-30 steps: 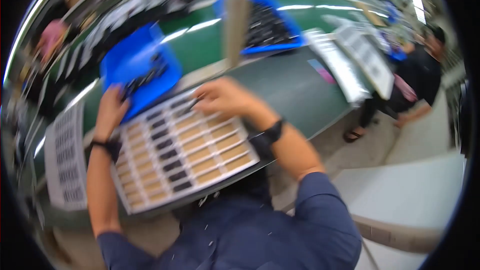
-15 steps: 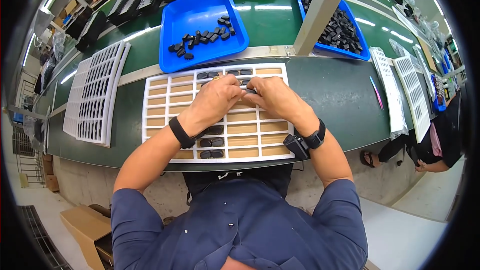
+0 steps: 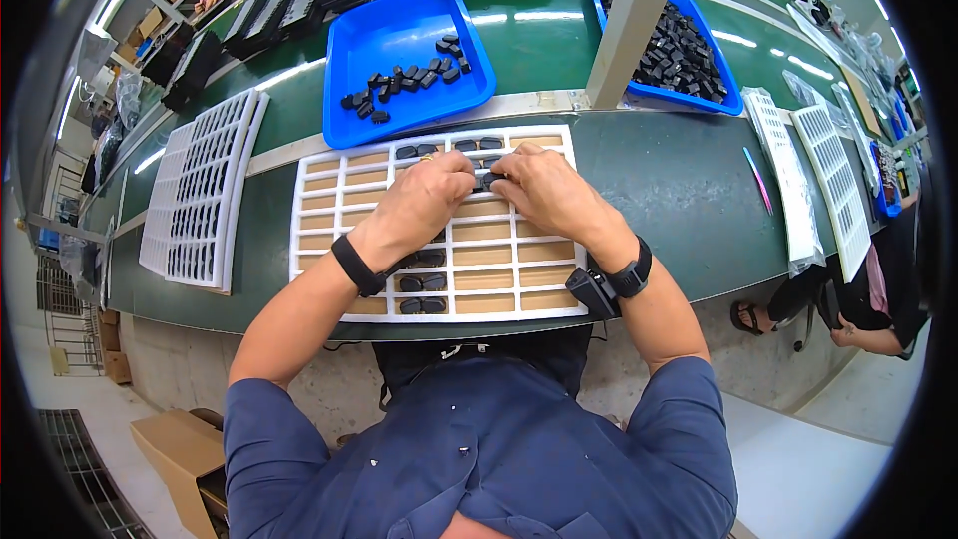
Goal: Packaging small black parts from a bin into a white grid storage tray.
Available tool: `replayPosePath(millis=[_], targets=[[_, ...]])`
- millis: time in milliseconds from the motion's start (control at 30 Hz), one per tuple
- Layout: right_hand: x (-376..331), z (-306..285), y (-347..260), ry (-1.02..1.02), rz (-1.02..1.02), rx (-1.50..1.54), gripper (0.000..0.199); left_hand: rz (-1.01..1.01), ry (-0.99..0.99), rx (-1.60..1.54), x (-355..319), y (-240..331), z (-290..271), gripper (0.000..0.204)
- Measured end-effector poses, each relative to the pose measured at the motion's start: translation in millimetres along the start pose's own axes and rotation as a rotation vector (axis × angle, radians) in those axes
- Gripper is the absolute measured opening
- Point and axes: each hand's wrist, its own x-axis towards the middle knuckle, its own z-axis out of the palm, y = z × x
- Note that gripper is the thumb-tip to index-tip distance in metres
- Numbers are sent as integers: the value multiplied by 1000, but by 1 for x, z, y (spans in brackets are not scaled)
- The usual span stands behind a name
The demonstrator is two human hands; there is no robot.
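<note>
A white slotted tray [image 3: 319, 240] with tan slot bottoms lies on the green bench in front of me. Small black parts sit in its top row [image 3: 477, 145] and in slots near its front edge [image 3: 421, 282]. My left hand [image 3: 424, 198] and my right hand [image 3: 539, 190] meet over the tray's upper middle, fingertips pinched together on a small black part [image 3: 488, 180]. Both wrists wear black bands.
A blue bin [image 3: 399, 50] with scattered black parts sits behind the tray. A second blue bin [image 3: 671, 45], heaped with parts, stands behind a grey post [image 3: 629, 20]. More white trays lie at left [image 3: 200, 190] and right [image 3: 818, 170]. Other people sit at far left and right.
A second ago the view swung and blurred while both hands gripped the tray. Since half a second ago the hands have stayed together over the tray's upper middle.
</note>
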Motion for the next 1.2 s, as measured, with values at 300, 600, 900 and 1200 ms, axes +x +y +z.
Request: replayPosePath(millis=[300,600,900,1200], targets=[[2,2,4,-32,24,12,20,30,-52,32,4,0,-9,2],[0,6,7,1,-23,14,15,-69,-20,-56,2,-2,-2,4],[0,6,7,16,-22,-34,11,102,-64,186,3,16,-1,10],[0,-5,-1,-9,-81,19,14,62,-33,-13,-3,-5,-13,8]])
